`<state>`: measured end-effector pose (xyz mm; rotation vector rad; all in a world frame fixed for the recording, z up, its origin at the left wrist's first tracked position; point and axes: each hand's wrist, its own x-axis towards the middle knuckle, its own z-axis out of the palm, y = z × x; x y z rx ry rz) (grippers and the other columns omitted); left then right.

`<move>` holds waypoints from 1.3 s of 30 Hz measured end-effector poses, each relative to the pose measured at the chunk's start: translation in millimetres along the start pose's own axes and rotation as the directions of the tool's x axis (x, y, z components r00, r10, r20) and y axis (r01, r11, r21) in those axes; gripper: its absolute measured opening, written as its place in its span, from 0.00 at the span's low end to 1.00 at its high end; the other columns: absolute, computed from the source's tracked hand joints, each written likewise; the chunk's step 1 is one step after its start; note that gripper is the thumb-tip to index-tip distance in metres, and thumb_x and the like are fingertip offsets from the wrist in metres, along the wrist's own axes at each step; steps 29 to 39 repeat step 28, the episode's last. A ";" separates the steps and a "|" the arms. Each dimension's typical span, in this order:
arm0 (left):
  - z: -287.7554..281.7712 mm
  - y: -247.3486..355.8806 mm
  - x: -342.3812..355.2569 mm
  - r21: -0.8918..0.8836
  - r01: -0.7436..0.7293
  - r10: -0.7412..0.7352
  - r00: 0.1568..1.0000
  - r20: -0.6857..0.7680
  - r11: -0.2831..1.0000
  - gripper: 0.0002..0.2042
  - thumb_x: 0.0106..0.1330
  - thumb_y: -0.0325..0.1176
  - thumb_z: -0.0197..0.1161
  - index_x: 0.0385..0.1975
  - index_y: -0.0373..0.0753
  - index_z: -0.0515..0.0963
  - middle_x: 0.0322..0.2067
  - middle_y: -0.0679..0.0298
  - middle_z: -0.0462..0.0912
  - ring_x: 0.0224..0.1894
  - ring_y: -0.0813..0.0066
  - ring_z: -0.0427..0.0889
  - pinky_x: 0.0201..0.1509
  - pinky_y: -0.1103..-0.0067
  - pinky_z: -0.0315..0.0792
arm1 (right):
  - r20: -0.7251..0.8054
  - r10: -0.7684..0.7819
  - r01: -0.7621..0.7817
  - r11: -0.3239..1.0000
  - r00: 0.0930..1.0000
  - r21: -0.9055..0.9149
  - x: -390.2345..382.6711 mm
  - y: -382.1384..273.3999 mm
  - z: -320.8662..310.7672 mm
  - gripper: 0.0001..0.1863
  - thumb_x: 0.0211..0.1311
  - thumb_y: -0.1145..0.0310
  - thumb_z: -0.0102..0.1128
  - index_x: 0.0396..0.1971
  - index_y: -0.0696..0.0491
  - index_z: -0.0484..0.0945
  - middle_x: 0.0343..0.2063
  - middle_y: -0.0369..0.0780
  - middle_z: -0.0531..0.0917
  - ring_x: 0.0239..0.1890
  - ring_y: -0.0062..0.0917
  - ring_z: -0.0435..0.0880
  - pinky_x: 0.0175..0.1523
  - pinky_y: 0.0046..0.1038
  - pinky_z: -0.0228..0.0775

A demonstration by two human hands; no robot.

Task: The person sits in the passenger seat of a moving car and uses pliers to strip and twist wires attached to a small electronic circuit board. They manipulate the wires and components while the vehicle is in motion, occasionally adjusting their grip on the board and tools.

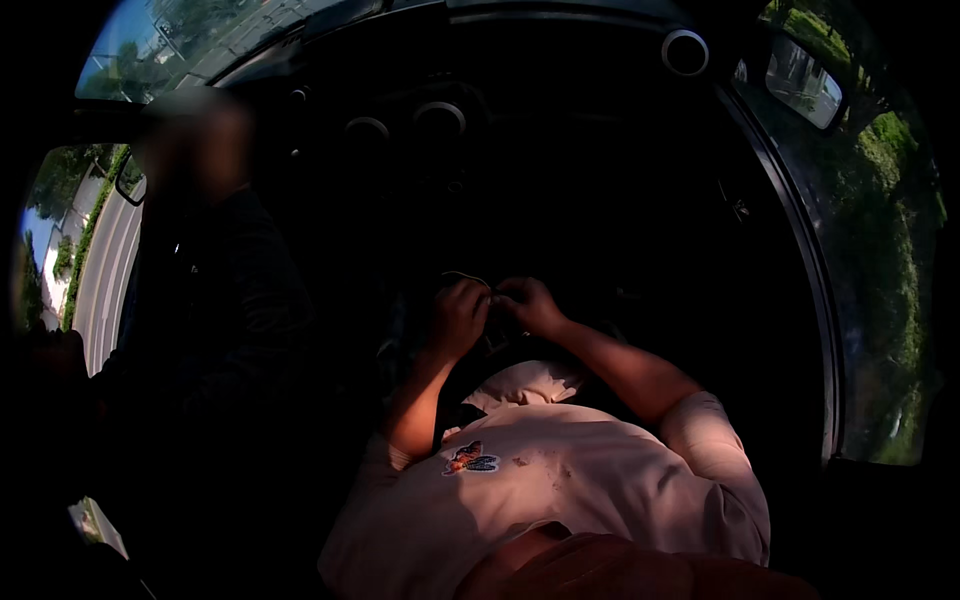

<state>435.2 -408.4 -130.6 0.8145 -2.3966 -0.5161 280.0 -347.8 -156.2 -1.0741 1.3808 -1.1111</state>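
Observation:
My left hand (pixel 460 314) and my right hand (pixel 533 307) meet in front of my body, their fingertips almost touching. Both have fingers bent and pinched together. A thin, pale strand (pixel 466 275), like a cord or wire, curves over the back of my left fingers and runs to the spot between the hands. My left fingers are closed on it. Whatever lies between the right fingertips is too small and dark to make out. Deep shadow hides the space below the hands.
I sit inside a dark car, beside a person (pixel 230 290) on the left. Round air vents (pixel 440 118) line the dashboard ahead. At right are the door window frame (pixel 800 230) and a side mirror (pixel 803 85). Road and greenery show through the glass.

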 end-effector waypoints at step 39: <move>-5.1 15.2 -22.6 -0.115 0.047 -0.046 0.999 0.011 0.992 0.04 0.55 0.27 0.61 0.29 0.38 0.75 0.29 0.59 0.77 0.32 0.56 0.78 0.33 0.70 0.72 | -0.062 -0.033 0.039 0.995 0.997 0.090 -21.7 12.3 14.2 0.07 0.57 0.72 0.57 0.31 0.61 0.77 0.24 0.39 0.82 0.29 0.21 0.82 0.35 0.24 0.73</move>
